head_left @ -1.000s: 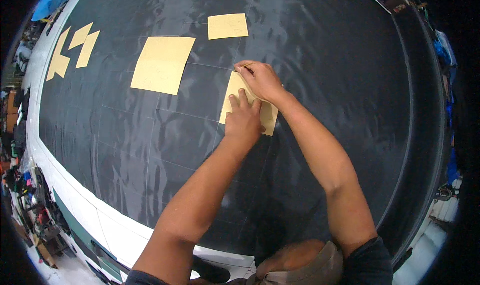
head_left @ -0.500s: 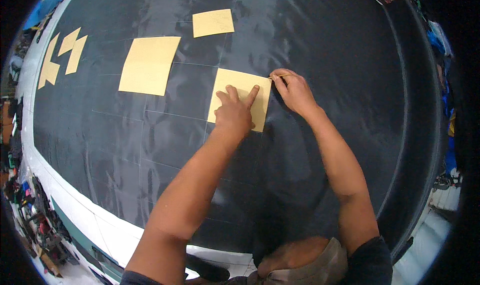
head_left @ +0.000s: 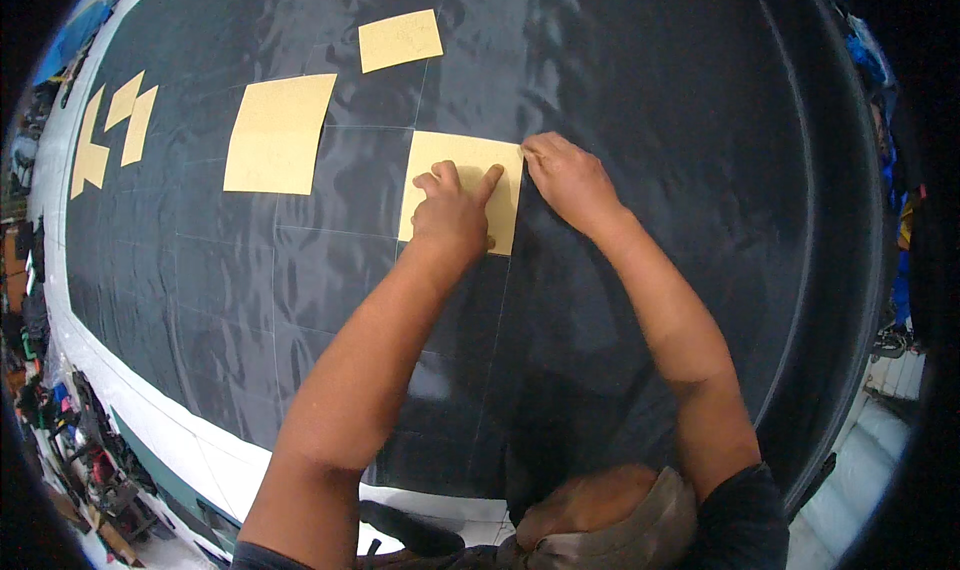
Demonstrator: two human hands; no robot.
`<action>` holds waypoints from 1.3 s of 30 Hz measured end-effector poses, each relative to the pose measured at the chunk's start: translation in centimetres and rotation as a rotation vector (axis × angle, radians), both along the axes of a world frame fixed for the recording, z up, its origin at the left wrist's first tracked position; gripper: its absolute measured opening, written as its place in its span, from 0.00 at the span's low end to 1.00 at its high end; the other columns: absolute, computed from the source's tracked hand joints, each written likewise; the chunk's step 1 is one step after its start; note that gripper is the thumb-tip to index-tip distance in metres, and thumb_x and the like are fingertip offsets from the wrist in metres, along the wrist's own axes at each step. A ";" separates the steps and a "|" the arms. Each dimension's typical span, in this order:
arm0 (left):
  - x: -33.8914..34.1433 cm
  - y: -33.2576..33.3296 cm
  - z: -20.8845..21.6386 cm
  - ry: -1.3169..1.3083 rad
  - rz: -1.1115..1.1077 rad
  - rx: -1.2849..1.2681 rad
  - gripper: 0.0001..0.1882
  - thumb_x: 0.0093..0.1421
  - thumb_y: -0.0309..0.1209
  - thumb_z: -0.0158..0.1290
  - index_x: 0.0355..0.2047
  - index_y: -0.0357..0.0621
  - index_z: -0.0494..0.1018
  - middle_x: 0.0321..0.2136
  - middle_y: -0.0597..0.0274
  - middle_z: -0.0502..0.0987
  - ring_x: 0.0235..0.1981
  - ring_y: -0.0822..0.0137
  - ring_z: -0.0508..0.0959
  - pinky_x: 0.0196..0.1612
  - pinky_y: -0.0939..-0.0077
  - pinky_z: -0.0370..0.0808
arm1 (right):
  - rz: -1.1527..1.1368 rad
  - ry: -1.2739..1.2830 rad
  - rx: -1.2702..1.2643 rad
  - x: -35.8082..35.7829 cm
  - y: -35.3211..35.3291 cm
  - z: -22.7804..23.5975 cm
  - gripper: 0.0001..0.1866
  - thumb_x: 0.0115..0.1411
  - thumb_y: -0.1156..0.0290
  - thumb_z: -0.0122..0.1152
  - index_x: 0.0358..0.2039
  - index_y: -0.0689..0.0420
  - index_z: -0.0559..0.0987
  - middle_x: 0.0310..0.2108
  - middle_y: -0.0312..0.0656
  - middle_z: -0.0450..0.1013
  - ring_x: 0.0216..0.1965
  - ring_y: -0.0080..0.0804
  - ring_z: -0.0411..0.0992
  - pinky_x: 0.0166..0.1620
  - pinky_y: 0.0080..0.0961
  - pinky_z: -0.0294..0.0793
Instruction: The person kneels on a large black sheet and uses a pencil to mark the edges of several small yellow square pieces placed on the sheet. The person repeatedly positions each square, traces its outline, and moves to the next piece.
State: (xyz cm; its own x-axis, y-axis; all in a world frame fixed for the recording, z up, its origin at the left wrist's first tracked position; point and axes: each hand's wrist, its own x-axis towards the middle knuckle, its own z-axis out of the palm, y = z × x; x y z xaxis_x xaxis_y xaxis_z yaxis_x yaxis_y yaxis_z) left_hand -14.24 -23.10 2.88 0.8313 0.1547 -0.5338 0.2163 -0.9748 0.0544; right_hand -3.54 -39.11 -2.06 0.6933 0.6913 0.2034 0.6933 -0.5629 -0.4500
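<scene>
My left hand (head_left: 452,210) lies with fingers spread on a square pale-yellow card template (head_left: 427,158), pressing it flat against a large black sheet (head_left: 620,320). At the card's far right corner, my right hand (head_left: 575,178) is closed in a pinch. The fingers hold a thin, yellowish pencil, seen in the earlier frame and now mostly hidden behind them. Thin pale lines cross the sheet on both sides of the card, some meeting its edges.
A larger yellow card (head_left: 277,135) lies to the left, with a smaller one (head_left: 400,42) farther back. Several small card pieces (head_left: 138,128) sit near the far left edge. White table surface (head_left: 215,460) borders the sheet; mixed clutter (head_left: 90,460) stands beyond it at lower left.
My right hand has turned over the pencil at the card's corner, so the pencil is now mostly hidden. My left hand stays on the card. The whole view has shifted slightly.
</scene>
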 end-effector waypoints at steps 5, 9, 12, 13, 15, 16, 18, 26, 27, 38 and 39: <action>-0.1 0.5 -0.7 -0.001 -0.005 -0.031 0.54 0.51 0.48 0.70 0.73 0.81 0.50 0.61 0.39 0.58 0.57 0.38 0.69 0.51 0.53 0.81 | 0.160 -0.012 -0.110 -6.5 -1.2 -0.4 0.09 0.60 0.71 0.59 0.41 0.56 0.76 0.34 0.46 0.75 0.37 0.49 0.77 0.40 0.43 0.79; -0.1 0.6 -0.4 -0.043 -0.001 -0.041 0.55 0.49 0.48 0.71 0.72 0.81 0.51 0.60 0.39 0.60 0.56 0.37 0.69 0.52 0.52 0.80 | 0.204 0.137 0.019 -11.3 -2.7 1.8 0.07 0.60 0.73 0.59 0.40 0.57 0.77 0.35 0.45 0.76 0.38 0.48 0.77 0.41 0.42 0.79; -0.3 0.8 -0.1 -0.060 0.010 -0.058 0.55 0.49 0.47 0.72 0.72 0.80 0.51 0.60 0.39 0.60 0.57 0.36 0.69 0.52 0.50 0.80 | 0.069 0.159 0.180 -9.6 -3.2 2.2 0.07 0.64 0.72 0.57 0.42 0.57 0.79 0.40 0.46 0.77 0.42 0.48 0.77 0.45 0.42 0.77; -0.3 0.8 -0.1 -0.060 0.014 -0.075 0.55 0.49 0.47 0.72 0.72 0.80 0.51 0.61 0.39 0.60 0.57 0.36 0.69 0.52 0.50 0.80 | -0.003 0.144 0.242 -8.2 -3.6 2.2 0.08 0.65 0.72 0.57 0.42 0.57 0.80 0.42 0.46 0.78 0.44 0.49 0.78 0.46 0.42 0.77; -0.4 0.7 -0.1 -0.075 0.023 -0.091 0.54 0.49 0.47 0.71 0.72 0.78 0.52 0.62 0.40 0.60 0.59 0.36 0.68 0.52 0.49 0.80 | -0.148 0.150 0.255 -5.0 -4.4 1.2 0.09 0.67 0.70 0.56 0.44 0.57 0.80 0.47 0.46 0.78 0.49 0.48 0.76 0.51 0.43 0.74; -0.7 0.8 -0.2 -0.089 0.027 -0.085 0.54 0.50 0.46 0.71 0.72 0.77 0.52 0.63 0.40 0.59 0.60 0.36 0.68 0.53 0.48 0.80 | -0.219 0.157 0.270 -3.7 -4.7 0.4 0.10 0.68 0.69 0.55 0.45 0.57 0.80 0.50 0.47 0.78 0.52 0.48 0.76 0.53 0.43 0.72; -1.2 0.7 -0.4 -0.120 0.038 -0.072 0.52 0.51 0.46 0.70 0.72 0.75 0.53 0.65 0.41 0.59 0.62 0.36 0.66 0.54 0.47 0.79 | -0.223 -0.032 0.213 -2.1 -5.1 -1.3 0.10 0.69 0.68 0.55 0.45 0.56 0.80 0.51 0.46 0.77 0.55 0.47 0.73 0.56 0.44 0.69; -1.7 0.2 0.6 -0.108 0.043 -0.049 0.50 0.53 0.50 0.68 0.73 0.68 0.54 0.69 0.41 0.54 0.69 0.38 0.59 0.59 0.45 0.75 | -0.301 -0.048 0.154 -2.2 -5.7 -2.6 0.12 0.69 0.64 0.54 0.48 0.55 0.77 0.57 0.45 0.75 0.61 0.48 0.69 0.61 0.49 0.64; -1.4 0.5 0.8 -0.076 0.065 -0.056 0.50 0.54 0.50 0.68 0.73 0.67 0.53 0.70 0.41 0.53 0.69 0.37 0.58 0.60 0.45 0.74 | -0.294 -0.021 0.172 -2.3 -5.3 -2.6 0.11 0.69 0.64 0.54 0.47 0.55 0.77 0.58 0.45 0.74 0.61 0.48 0.69 0.61 0.49 0.64; 8.8 12.1 11.1 -0.262 -0.233 -0.115 0.36 0.62 0.41 0.61 0.69 0.54 0.62 0.70 0.41 0.57 0.68 0.40 0.63 0.67 0.48 0.65 | -0.264 0.076 0.113 -1.7 -5.5 -2.4 0.11 0.67 0.60 0.57 0.41 0.54 0.76 0.65 0.45 0.67 0.66 0.47 0.63 0.64 0.51 0.58; 9.5 13.4 13.3 -0.248 -0.273 -0.111 0.33 0.63 0.41 0.60 0.67 0.53 0.64 0.69 0.42 0.60 0.67 0.41 0.63 0.67 0.49 0.66 | -0.239 0.121 0.105 -1.1 -6.6 -2.3 0.11 0.68 0.60 0.57 0.42 0.54 0.76 0.66 0.45 0.67 0.66 0.47 0.62 0.64 0.51 0.58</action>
State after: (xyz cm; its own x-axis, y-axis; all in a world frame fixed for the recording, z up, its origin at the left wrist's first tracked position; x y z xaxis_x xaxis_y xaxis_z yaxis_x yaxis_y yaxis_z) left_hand -4.77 -9.66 16.22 0.9399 -0.1381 -0.3122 -0.0839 -0.9799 0.1808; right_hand -4.64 -45.73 -4.35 0.8580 0.4845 0.1706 0.4837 -0.6502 -0.5859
